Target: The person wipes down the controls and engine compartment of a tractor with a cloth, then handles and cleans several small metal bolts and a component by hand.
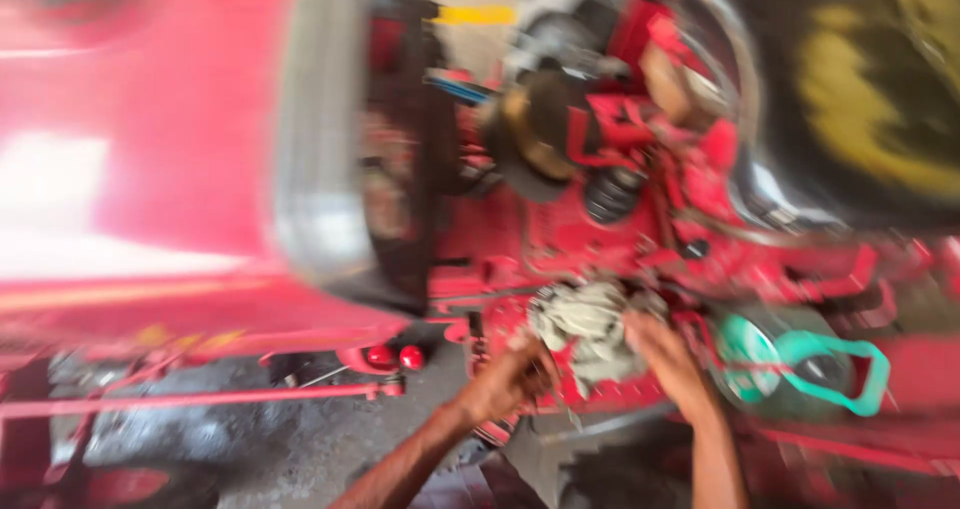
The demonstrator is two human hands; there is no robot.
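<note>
The picture is heavily motion-blurred. A crumpled grey-white rag (585,329) lies against the red engine body (560,239) of a tractor. My left hand (510,374) is at the rag's lower left edge, fingers curled toward it. My right hand (665,354) presses on the rag's right side. Whether either hand truly grips the cloth is blurred. Both forearms reach up from the bottom of the view.
A red bonnet (150,169) fills the left. Dark engine parts (545,129) sit above the rag. A teal gasket-like ring (820,369) lies at the right. A black and yellow tyre (860,79) is at the top right. Grey floor (280,439) shows below.
</note>
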